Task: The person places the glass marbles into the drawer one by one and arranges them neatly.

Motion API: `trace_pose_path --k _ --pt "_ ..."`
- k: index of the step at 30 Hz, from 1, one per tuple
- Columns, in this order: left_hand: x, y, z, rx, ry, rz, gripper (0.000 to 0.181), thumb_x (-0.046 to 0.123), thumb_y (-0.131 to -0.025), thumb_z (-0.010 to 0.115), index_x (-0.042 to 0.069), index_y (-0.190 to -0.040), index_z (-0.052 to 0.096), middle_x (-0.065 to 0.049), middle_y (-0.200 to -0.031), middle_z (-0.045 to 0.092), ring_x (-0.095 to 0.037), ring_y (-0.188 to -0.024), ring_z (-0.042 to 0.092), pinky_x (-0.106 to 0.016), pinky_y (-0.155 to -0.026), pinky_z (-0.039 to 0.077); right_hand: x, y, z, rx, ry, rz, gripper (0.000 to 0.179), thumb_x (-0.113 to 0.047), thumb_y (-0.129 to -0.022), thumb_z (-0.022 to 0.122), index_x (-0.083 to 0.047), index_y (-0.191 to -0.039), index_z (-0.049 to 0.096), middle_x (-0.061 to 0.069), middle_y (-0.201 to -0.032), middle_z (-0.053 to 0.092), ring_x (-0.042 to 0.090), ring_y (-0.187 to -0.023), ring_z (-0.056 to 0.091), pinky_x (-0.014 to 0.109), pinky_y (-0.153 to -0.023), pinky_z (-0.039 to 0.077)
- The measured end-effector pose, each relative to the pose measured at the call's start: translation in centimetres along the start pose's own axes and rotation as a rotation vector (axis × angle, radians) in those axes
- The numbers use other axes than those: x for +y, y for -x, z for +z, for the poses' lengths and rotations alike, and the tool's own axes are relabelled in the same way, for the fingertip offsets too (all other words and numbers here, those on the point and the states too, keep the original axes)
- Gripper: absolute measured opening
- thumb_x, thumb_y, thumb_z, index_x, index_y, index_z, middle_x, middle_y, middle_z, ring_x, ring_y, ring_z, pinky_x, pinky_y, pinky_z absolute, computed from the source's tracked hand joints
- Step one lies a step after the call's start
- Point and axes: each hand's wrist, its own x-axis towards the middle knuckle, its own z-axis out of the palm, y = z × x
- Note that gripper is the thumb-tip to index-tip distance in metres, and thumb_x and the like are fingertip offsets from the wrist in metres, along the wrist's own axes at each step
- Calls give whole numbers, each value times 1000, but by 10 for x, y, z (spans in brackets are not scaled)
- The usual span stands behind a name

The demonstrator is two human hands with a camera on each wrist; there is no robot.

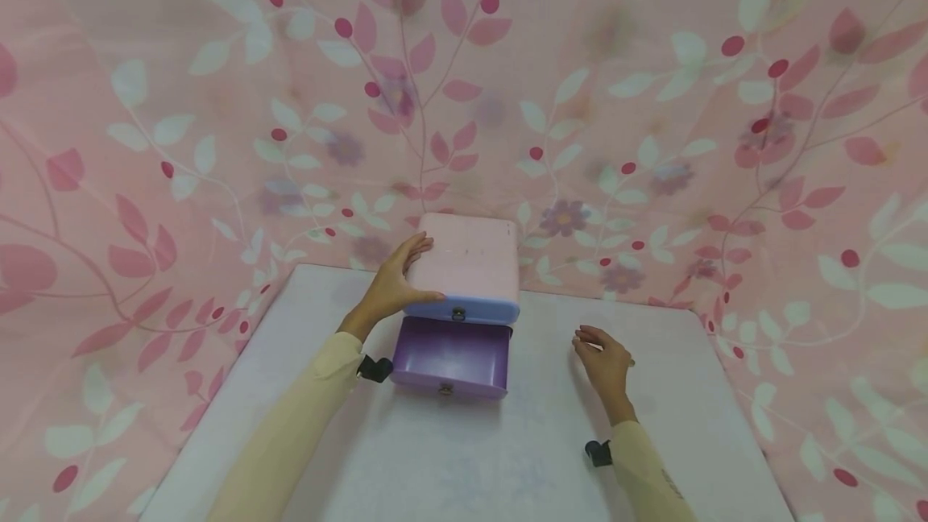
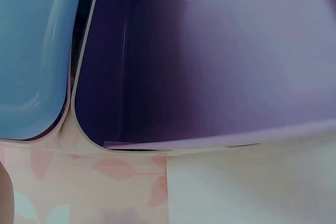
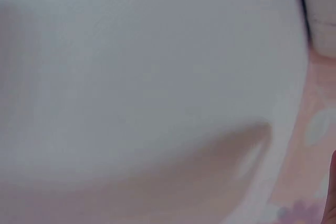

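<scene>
Through the head camera I have the pale pink, round-cornered two-drawer cabinet (image 1: pixel 467 256) just below the centre of my view, standing on the white-covered table (image 1: pixel 507 457). At its 6 o'clock the lower drawer, a glossy purple open-topped box (image 1: pixel 451 353), is pulled out toward me. I can see its smooth floor with a pale sheen, and in the left wrist view its inside wall lies in deep shadow. A small metal pull (image 1: pixel 445 389) sits on its front. Just above, the light blue upper drawer front (image 1: pixel 491 312) appears closed, so its contents are hidden from me; it has its own dark metal ring pull (image 1: pixel 458 314).

My left hand (image 1: pixel 391 284) rests at the cabinet's 9 o'clock, grip wide, thumb at the front top edge and fingers farther back along the side. My right hand (image 1: pixel 603 357) is at 4 o'clock, well apart from the cabinet, above the table. Its fingers bend toward the thumb in a narrow grip; I cannot tell whether it holds anything.
</scene>
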Motion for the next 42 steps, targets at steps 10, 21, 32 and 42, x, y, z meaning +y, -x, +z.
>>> trace_pose_path --k 10,21,32,42 --pt "-2 -1 0 1 -1 -6 110 17 -66 92 -1 -152 25 -19 -149 40 -30 -139 36 -41 -117 27 -64 4 14 -45 -180 -146 27 14 -77 74 8 -103 70 27 -94 70 43 -83 70 26 -71 59" --pt "-3 1 0 6 -3 -20 110 15 -65 93 -1 -152 26 -20 -149 40 -31 -138 37 -40 -116 29 -110 15 32 -184 -309 -273 27 17 -77 72 16 -103 67 31 -95 68 46 -86 67 41 -77 59" --pt "-18 -1 2 18 8 -13 113 20 -65 93 5 -153 25 -12 -151 40 -25 -139 37 -38 -117 27 -132 22 42 -173 -370 -394 28 22 -73 72 17 -100 66 31 -94 68 46 -85 66 48 -75 58" --pt "-39 -3 3 28 13 -16 115 31 -62 94 15 -154 27 2 -150 42 -11 -137 37 -28 -116 27 -135 35 47 -201 -431 -385 27 23 -72 72 18 -98 66 30 -93 68 45 -84 66 41 -75 59"
